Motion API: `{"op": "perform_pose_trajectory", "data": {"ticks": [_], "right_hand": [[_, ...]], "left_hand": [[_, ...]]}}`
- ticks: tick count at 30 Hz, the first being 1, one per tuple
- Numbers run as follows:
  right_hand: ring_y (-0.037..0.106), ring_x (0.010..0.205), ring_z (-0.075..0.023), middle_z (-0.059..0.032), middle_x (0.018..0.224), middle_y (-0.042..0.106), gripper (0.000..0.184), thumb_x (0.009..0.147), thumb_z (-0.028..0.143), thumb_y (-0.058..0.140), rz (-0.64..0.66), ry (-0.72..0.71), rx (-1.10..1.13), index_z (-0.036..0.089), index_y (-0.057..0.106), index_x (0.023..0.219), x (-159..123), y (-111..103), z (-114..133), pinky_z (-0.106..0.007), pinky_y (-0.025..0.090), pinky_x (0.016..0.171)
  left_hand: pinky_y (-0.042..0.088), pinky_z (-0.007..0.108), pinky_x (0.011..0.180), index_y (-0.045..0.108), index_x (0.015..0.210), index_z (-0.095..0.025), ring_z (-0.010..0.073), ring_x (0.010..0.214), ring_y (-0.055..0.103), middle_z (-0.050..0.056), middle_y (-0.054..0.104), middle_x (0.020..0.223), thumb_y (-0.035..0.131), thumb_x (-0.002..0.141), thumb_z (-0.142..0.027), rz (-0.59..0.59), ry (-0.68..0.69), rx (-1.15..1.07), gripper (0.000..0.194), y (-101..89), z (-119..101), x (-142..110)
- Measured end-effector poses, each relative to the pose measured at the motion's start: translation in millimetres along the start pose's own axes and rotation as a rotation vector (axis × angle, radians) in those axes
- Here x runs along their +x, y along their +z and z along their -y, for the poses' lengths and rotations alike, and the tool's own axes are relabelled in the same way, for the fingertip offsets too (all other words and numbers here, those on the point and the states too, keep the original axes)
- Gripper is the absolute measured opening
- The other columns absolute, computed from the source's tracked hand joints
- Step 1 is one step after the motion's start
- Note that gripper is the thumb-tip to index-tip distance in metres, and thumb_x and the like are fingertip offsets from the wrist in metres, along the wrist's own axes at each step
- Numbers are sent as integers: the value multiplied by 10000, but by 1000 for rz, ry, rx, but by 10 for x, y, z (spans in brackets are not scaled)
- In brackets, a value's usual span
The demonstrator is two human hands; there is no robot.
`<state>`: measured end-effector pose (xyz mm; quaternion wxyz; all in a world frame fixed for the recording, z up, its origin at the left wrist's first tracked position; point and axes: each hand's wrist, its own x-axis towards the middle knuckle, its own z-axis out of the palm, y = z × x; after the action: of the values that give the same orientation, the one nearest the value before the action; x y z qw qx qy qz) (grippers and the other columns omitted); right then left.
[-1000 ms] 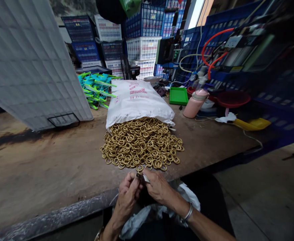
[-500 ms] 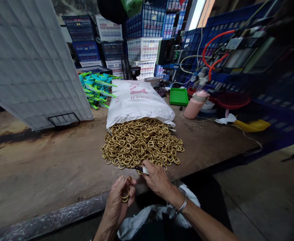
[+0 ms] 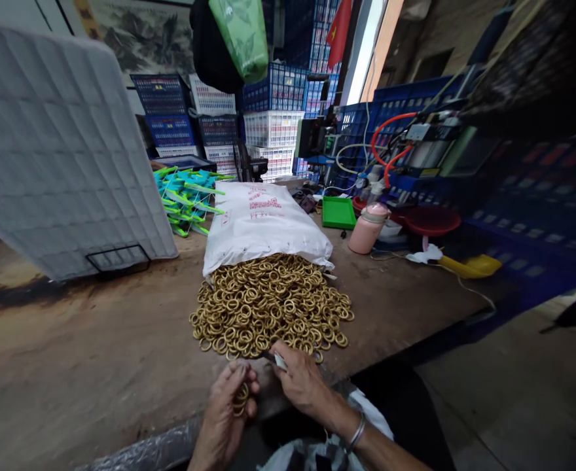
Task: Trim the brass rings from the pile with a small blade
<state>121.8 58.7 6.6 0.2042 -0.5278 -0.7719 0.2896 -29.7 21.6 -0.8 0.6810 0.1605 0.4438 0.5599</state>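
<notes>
A large heap of brass-coloured rings (image 3: 268, 307) spills from the mouth of a white printed sack (image 3: 268, 226) onto the table. Several of the rings (image 3: 240, 399) lie in my left hand (image 3: 226, 405), its fingers curled round them, just in front of the heap near the table's front edge. My right hand (image 3: 302, 379) is closed on a small knife-like tool (image 3: 279, 360) with a dark tip and a white part. Its tip points left, toward my left fingertips, beside the nearest rings. My palm hides the rest of the tool.
At left stands a grey quilted panel (image 3: 72, 150). Blue-green plastic parts (image 3: 187, 196) lie behind it. A green tray (image 3: 338, 212), a pink bottle (image 3: 368, 229), a red dish (image 3: 430, 221) and a yellow scoop-like piece (image 3: 472, 265) are at right. Stacked crates (image 3: 273, 127) fill the back.
The camera view has tilted up, so the scene sits lower in the picture. My left fingers have closed in over the rings; my right hand still grips the tool.
</notes>
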Motion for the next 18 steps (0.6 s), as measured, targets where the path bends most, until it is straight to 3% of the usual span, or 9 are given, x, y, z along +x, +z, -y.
{"op": "perform_pose_trajectory", "data": {"ticks": [3, 7, 11, 18], "right_hand": [[425, 604, -97, 30, 658, 491, 162, 842, 269, 387, 40, -4, 222, 186, 480, 739, 8, -77, 54, -202, 304, 572], [389, 603, -88, 43, 643, 443, 217, 839, 329, 406, 106, -2, 443, 171, 476, 708, 13, -91, 65, -194, 320, 568], [378, 599, -84, 48, 642, 417, 198, 809, 333, 441, 79, 44, 563, 170, 470, 700, 22, -48, 36, -191, 333, 570], [326, 464, -64, 63, 523, 397, 271, 831, 364, 395, 131, 164, 669, 174, 452, 646, 39, -4, 5, -182, 288, 466]], "left_hand": [[274, 148, 315, 563, 908, -183, 62, 381, 424, -54, 536, 521, 691, 619, -390, 13, 110, 209, 378, 67, 38, 57], [164, 143, 305, 572, 776, -159, 19, 290, 233, -117, 355, 349, 682, 573, -487, 56, 97, 348, 401, 136, 51, 91], [160, 145, 331, 542, 680, -163, 18, 320, 236, -114, 349, 372, 685, 564, -483, 51, 97, 345, 369, 204, 11, 55], [198, 158, 350, 510, 723, -170, 32, 344, 289, -84, 449, 442, 643, 633, -458, 65, 94, 339, 330, 230, 17, -6]]}}
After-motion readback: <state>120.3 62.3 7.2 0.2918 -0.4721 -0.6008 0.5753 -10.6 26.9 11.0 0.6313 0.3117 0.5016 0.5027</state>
